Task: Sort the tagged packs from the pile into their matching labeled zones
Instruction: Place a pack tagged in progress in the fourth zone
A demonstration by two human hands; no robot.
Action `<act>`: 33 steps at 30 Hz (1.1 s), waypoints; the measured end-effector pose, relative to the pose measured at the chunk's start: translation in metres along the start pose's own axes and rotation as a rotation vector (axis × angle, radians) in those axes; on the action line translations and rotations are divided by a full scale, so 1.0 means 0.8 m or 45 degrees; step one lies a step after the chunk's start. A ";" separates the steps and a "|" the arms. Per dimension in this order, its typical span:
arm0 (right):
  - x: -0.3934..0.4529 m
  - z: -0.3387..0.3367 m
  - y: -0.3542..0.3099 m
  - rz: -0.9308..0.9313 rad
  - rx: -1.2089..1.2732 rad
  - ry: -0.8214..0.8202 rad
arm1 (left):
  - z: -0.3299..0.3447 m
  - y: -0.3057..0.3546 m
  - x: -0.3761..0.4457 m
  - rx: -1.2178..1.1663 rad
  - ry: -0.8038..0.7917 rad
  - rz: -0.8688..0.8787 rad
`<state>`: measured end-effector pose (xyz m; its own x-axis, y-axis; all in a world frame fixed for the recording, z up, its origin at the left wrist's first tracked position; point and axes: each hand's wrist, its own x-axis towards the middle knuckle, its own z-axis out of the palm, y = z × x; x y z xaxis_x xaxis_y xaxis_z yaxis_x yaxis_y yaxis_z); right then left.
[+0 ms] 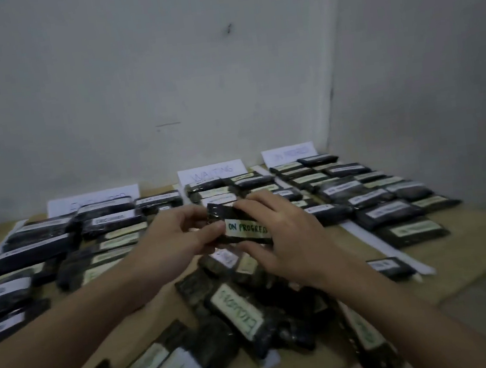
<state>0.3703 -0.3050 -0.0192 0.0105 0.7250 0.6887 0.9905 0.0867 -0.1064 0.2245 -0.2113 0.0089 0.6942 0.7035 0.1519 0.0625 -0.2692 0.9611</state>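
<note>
Both hands hold one dark pack [242, 225] above the middle of the table; its white tag reads "ON PROGRESS" in green. My left hand [178, 238] grips its left end with thumb and fingers. My right hand [282, 234] covers its right end, thumb under it. Below the hands lies the unsorted pile [246, 313] of dark tagged packs. At the back stand paper zone signs: "WAITING" [211, 172] in the middle, "ON PROGRESS" [288, 153] at the right, a blurred one [92, 200] at the left. Rows of sorted packs lie before each sign.
The on-progress rows [370, 195] fill the back right, bounded by a white strip [376, 243]. Left-zone packs [37, 248] spread to the left edge. A lone pack [388, 268] lies at the right. White walls meet in a corner behind the table. Bare wood [475, 243] shows at the right.
</note>
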 end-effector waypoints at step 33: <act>-0.165 -0.149 0.367 0.863 -0.474 -0.693 | 0.260 0.021 0.072 0.928 -0.558 0.560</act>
<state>0.6756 -0.4566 -0.0562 0.6277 0.7684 0.1250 0.7778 -0.6256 -0.0605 0.4148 -0.3122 -0.0139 0.9594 0.1731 0.2228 0.0607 -0.8979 0.4360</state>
